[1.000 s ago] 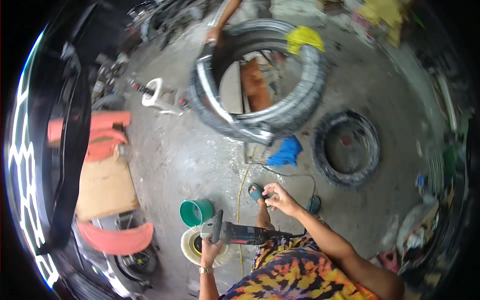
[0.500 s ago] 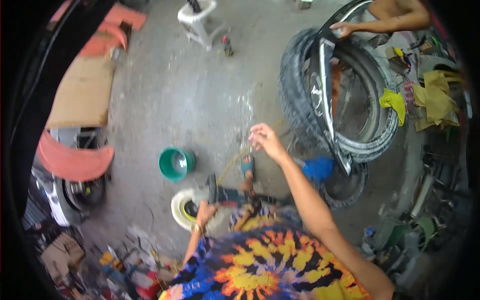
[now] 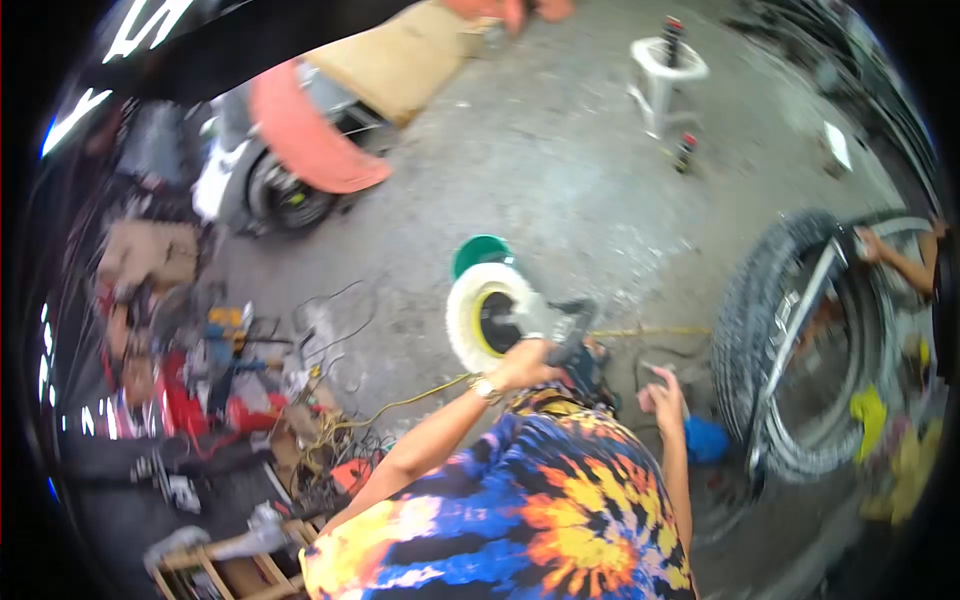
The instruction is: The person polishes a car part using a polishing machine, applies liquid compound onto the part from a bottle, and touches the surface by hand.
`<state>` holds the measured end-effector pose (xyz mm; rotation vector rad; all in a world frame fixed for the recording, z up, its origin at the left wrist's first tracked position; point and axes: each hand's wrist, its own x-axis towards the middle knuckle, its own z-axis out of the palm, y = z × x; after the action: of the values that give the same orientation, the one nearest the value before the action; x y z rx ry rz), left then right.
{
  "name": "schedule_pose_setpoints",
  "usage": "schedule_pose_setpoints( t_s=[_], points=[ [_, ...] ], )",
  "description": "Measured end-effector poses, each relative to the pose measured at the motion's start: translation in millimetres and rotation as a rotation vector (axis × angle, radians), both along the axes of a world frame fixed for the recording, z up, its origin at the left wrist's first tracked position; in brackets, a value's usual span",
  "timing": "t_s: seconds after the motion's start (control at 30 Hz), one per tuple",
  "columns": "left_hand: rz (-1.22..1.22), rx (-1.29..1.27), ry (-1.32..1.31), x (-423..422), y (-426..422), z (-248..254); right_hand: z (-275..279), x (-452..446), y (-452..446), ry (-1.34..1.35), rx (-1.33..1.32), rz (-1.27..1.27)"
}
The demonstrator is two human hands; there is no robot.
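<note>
My left hand [image 3: 528, 366], with a watch on its wrist, is wrapped round the front of an electric polisher [image 3: 540, 322]. The tool is held up before me, its round white fluffy pad [image 3: 462, 318] facing left and partly covering a green bucket [image 3: 482, 252]. Off to the right, my right hand [image 3: 662, 396] is raised with its fingers apart and nothing visible in it. Near that hand lies a blue object [image 3: 706, 440], its kind unclear.
At right, another person's hand [image 3: 878, 246] touches a long dark panel across stacked tires [image 3: 745, 330]. A white stool [image 3: 668, 68] stands at the back. Orange curved panels [image 3: 310, 140] and a wheel are at left. A yellow cord [image 3: 405, 403] and clutter lie lower left.
My view has swung left, so the bucket, stool and tires appear further right. The polisher is raised higher, overlapping the bucket. My right hand has lowered and drawn closer to my body.
</note>
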<state>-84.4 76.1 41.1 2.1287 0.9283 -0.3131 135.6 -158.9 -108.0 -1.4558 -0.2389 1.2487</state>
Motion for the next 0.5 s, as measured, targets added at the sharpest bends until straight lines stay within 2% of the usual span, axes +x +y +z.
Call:
schedule_pose_setpoints(
  t_s=[0.1, 0.17, 0.2, 0.23, 0.27, 0.3, 0.33, 0.37, 0.5],
  points=[
    [0.052, -0.108, -0.025, 3, -23, -9, -10, -1, -20, -0.019, 0.012, -0.05],
    [0.067, -0.069, -0.135, 6, -17, -40, -17, 12, -20, -0.067, -0.101, -0.151],
    [0.067, -0.04, -0.14, 13, -12, -36, -13, 17, -12, -0.083, -0.102, -0.182],
    [0.053, -0.028, -0.14, 19, -5, -31, -10, 25, -7, 0.011, -0.081, -0.207],
    [0.058, -0.076, -0.122, 30, 5, -27, -24, 36, -1, -0.022, 0.052, -0.176],
    [0.066, -0.123, -0.1, 40, 15, -27, 3, 43, 12, 0.035, 0.082, -0.185],
    [0.058, -0.109, -0.099, 48, 27, -41, 1, 54, 21, 0.039, 0.068, -0.168],
    [0.06, -0.091, -0.096, 55, 38, -55, -19, 63, 29, 0.056, 0.112, -0.177],
    [0.141, -0.274, 0.088, 110, 93, -59, -27, 103, 81, 0.077, 0.023, -0.349]
  ],
)
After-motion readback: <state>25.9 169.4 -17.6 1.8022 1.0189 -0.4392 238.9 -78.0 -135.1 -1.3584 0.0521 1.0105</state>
